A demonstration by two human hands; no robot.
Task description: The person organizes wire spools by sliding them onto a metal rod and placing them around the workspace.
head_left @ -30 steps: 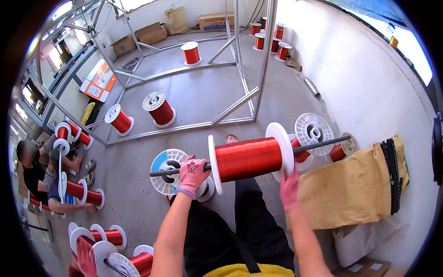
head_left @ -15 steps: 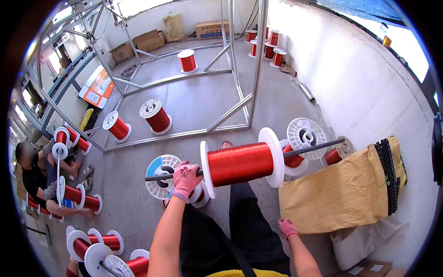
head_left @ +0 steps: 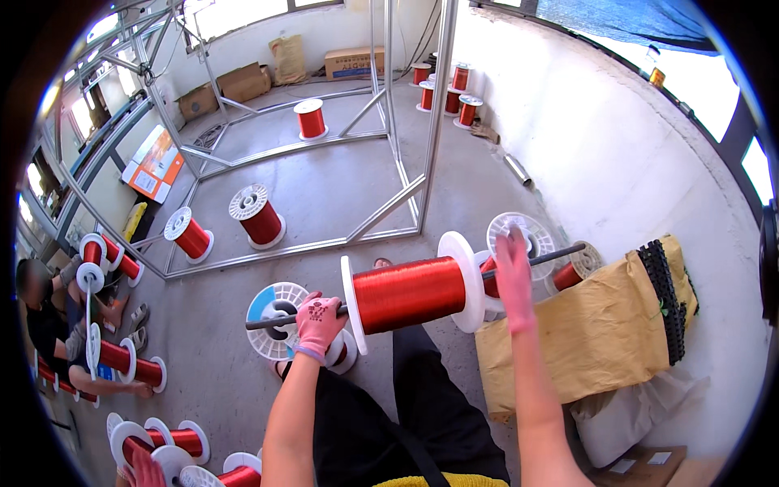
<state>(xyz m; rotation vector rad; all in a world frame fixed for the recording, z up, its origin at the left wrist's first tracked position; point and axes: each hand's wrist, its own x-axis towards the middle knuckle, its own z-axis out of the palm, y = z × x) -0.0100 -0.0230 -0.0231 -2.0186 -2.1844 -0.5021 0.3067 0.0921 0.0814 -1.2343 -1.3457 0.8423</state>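
Observation:
In front of me a large spool of red wire (head_left: 408,295) with white flanges is threaded on a dark rod (head_left: 556,255). My left hand (head_left: 319,323), in a pink glove, is closed round the rod just left of the spool. My right hand (head_left: 514,276), also gloved in pink, is raised beside the right flange, in front of the rod; its fingers are stretched out, slightly blurred. Beneath the rod's left end stands a white-flanged spool (head_left: 268,302) with a blue label. Another upright spool (head_left: 497,231) stands behind my right hand, partly hidden.
A tan sack (head_left: 568,349) lies to my right beside the white wall. Ahead rises a metal frame (head_left: 304,264) with spools inside. At left a seated person (head_left: 53,325) is among spools. A co-worker's gloved hand (head_left: 146,469) touches spools at lower left.
My right hand has risen from beside the tan sack to the rod right of the spool. My left hand keeps its grip. A co-worker's gloved hand has come into sight at lower left.

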